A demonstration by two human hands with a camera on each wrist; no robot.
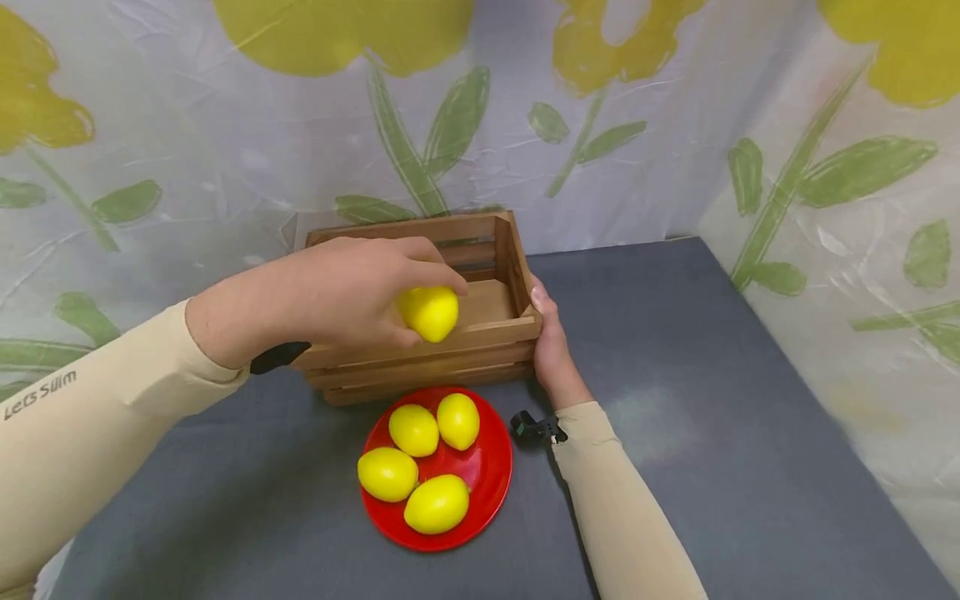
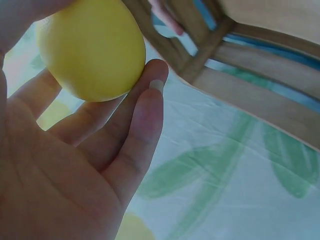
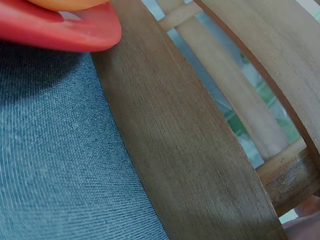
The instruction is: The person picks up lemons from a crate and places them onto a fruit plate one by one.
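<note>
A left hand, its beige sleeve filling the lower left of the head view, holds a yellow lemon in its fingertips at the centre of the frame, over the front edge of a slatted wooden crate. In the left wrist view the lemon sits at upper left, fingers curled beneath it; the thumb is cut off. Most of the crate's floor is hidden behind that hand. The right hand clasps the crate's front right corner, thumb at the rim, fingers out of sight behind the wood. Below centre, on the grey cloth-covered table, a red plate carries four more lemons, just in front of the crate. The right wrist view shows only blurred slats and the plate's edge.
</note>
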